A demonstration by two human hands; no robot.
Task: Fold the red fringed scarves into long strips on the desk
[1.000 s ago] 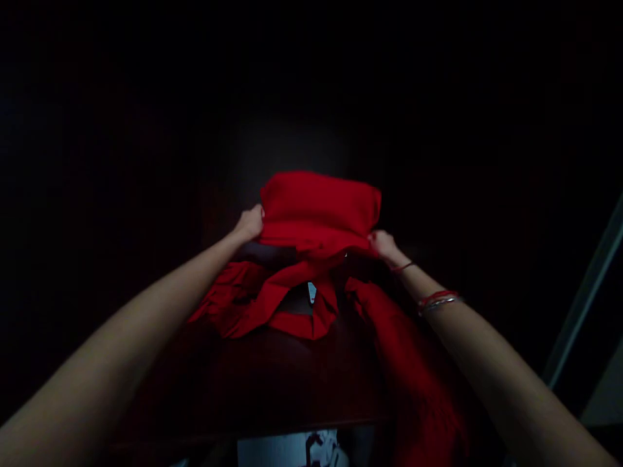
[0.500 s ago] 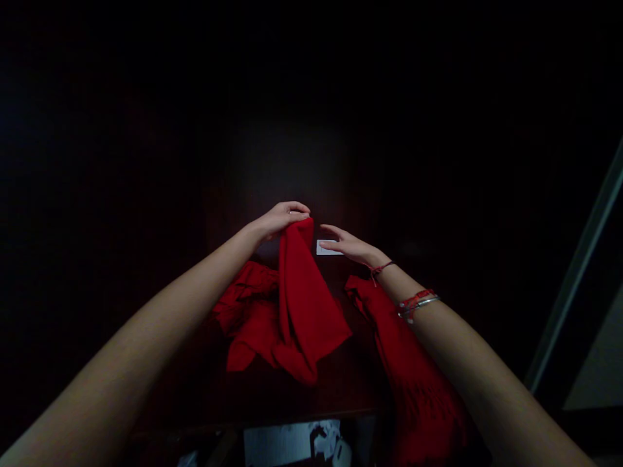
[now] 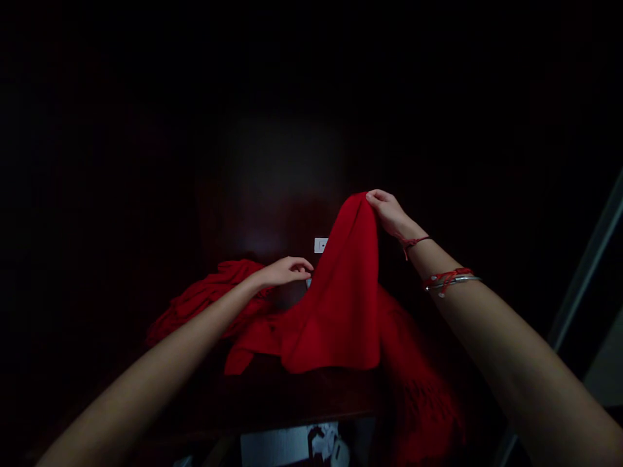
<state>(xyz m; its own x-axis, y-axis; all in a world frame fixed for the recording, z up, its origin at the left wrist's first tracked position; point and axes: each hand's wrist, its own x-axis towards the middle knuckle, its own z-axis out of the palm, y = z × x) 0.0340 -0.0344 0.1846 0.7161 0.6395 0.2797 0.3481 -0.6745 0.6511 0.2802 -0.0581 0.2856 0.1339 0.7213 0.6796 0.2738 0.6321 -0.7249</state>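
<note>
My right hand (image 3: pixel 386 209) is closed, pinching a raised edge of a red scarf (image 3: pixel 348 292) between thumb and fingers. The cloth hangs from it in a broad fold down to the dark table. My left hand (image 3: pixel 286 270) is lower and to the left, fingers loosely bent and apart, holding nothing, beside the slope of the hanging cloth. More of the red fabric lies bunched beneath and behind my left forearm. On the right, a fringed red length drapes over the front edge; whether it joins the held part is hidden.
A small white card (image 3: pixel 320 245) lies past the cloth, partly covered by it. Below the front edge of the dark table (image 3: pixel 292 395) there is a pale flat panel (image 3: pixel 275 446) with white objects beside it. The surroundings are very dark.
The scarf's raised edge has passed from my left hand to my right, which has moved right and up. My left hand has let go and dropped lower. The cloth hangs wider.
</note>
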